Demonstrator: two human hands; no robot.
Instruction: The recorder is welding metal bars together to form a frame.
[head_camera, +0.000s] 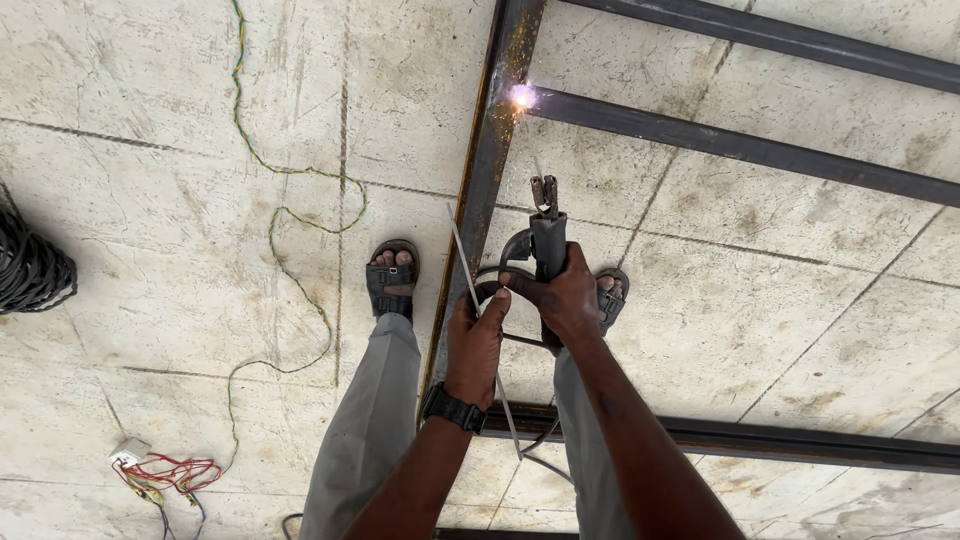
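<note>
Our hands meet low in the middle of the view, above the concrete floor (780, 300). Our right hand (565, 300) is clenched around the dark handle of a welding clamp (547, 225), which points away from us with its jaws at the far end; whether anything sits between those jaws we cannot tell. Our left hand (475, 340), with a black watch (453, 408) on the wrist, holds a thin welding rod (480, 320) between thumb and fingers; the rod runs at a slant from near the upright bar down past our wrist. Dark cable (492, 282) loops between the two hands, just beside the clamp. Below us lies a steel frame (495, 130): one long rusty bar running away from us between our feet, with cross bars going off to the right. A bright spot (522, 96) glows where one cross bar joins the long bar, well ahead of the clamp. Our feet in black sandals (392, 278) stand on either side of the long bar. On the floor to the left a green and yellow twisted wire (285, 215) snakes down to a bunch of red wires (165, 473), and a coil of black cable (30, 265) sits at the left edge.
</note>
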